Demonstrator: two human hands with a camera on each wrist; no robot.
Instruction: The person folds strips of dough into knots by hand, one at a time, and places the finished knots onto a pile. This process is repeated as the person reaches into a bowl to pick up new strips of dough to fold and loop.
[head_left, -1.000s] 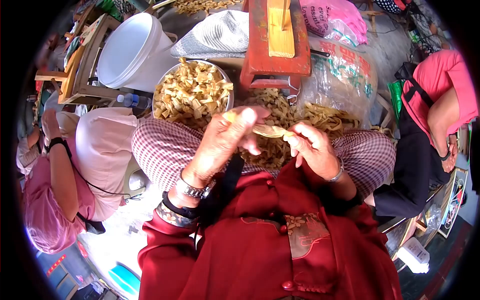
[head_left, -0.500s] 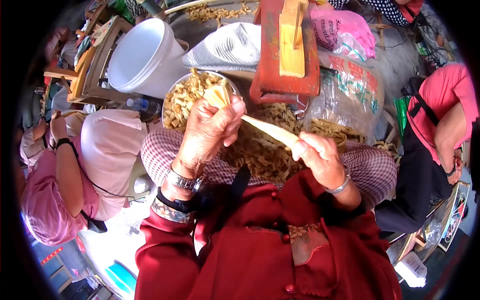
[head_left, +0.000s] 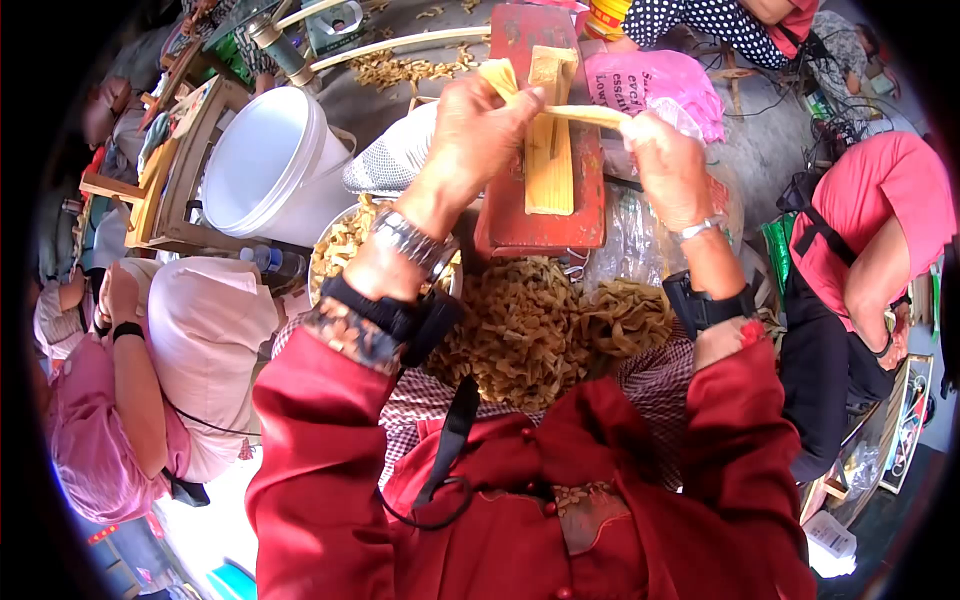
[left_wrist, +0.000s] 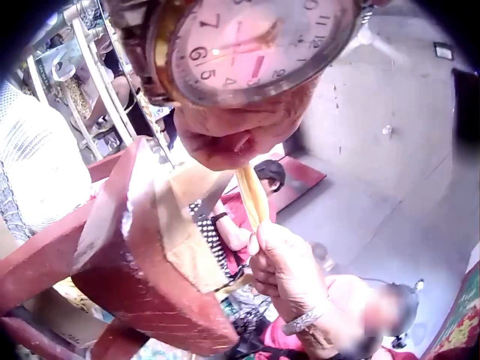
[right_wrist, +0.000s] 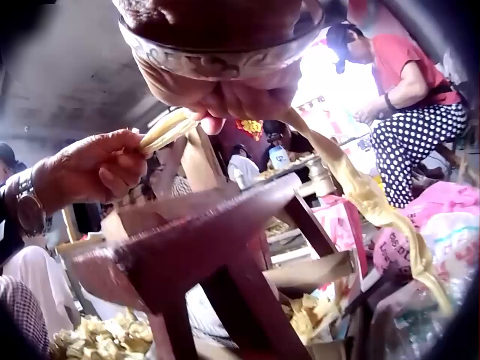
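Observation:
A yellowish strip (head_left: 582, 114) stretches between both hands over a wooden block (head_left: 548, 185) fixed on a red bench (head_left: 497, 215). The left hand (head_left: 478, 135) pinches its left part, and a folded end sticks up past the fingers. At the strip's right end the right hand (head_left: 668, 165) grips it. The right wrist view shows a long tail (right_wrist: 367, 199) of the strip hanging beyond the right hand (right_wrist: 225, 94), with the left hand (right_wrist: 94, 169) holding the other side. In the left wrist view the strip (left_wrist: 253, 196) runs between the hands, above the bench's end.
A heap of folded pieces (head_left: 515, 330) lies in the lap, beside a bowl of pieces (head_left: 340, 245). A white bucket (head_left: 262, 165) stands at the left, a pink bag (head_left: 660, 85) beyond the bench at the right. Other people sit on both sides.
Both hands have moved forward and up from above the lap to the wooden block, carrying the strip. The bench now shows more fully between them.

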